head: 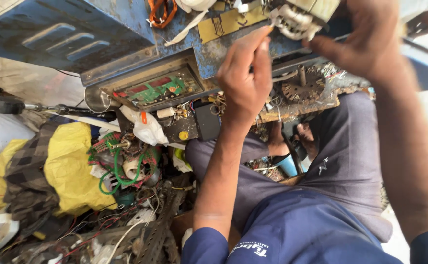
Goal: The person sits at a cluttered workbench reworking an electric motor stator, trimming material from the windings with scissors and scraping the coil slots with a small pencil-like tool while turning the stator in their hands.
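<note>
Partly cropped coil part [299, 17], left hand [245, 73] touching

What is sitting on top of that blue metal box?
On the blue metal box lie an orange strap, white cloth strips, a yellow plate and a white wound part. The left hand and right hand cover the rest.

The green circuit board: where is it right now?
In the head view, the green circuit board sits left of centre, in a metal frame under the blue metal casing, just left of the left hand.
</note>
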